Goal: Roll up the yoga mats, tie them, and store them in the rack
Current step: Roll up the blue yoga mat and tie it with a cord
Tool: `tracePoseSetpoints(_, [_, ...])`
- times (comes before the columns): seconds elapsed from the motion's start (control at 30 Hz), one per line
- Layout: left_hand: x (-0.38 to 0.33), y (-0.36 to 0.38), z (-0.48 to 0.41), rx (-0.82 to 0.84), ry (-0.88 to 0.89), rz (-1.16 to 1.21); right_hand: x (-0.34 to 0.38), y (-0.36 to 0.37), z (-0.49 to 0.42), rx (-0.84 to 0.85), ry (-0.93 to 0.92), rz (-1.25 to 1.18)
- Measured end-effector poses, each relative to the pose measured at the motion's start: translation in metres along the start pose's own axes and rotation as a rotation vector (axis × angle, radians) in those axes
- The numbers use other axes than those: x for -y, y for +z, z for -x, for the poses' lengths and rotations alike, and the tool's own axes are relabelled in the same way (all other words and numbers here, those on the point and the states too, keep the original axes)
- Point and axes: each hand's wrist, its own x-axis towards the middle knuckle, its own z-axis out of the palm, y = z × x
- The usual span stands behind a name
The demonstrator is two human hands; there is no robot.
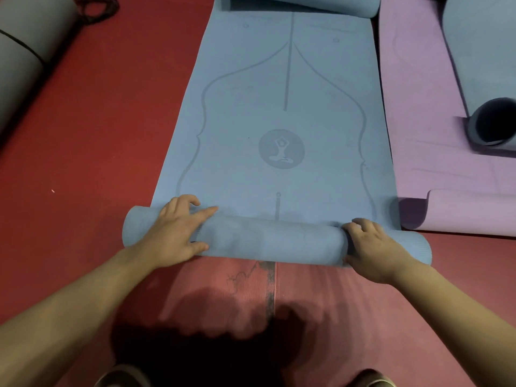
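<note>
Head view: the blue mat point(279, 107) is laid out on the red floor point(83, 141), its near end wound into a roll point(268, 238). The roll's left part is gripped by the left hand point(173, 230), fingers curled over, index stretched out. Its right part is clasped by the right hand point(374, 247). A purple mat point(418, 135) is spread just right of the blue mat.
</note>
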Motion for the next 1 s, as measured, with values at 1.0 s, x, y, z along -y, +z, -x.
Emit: tracePoseSetpoints(1.0, [-0.014,-0.019,-0.035,0.42,0.061,-0.289,-0.004,0.004,-0.005,0.043,-0.025,0.044])
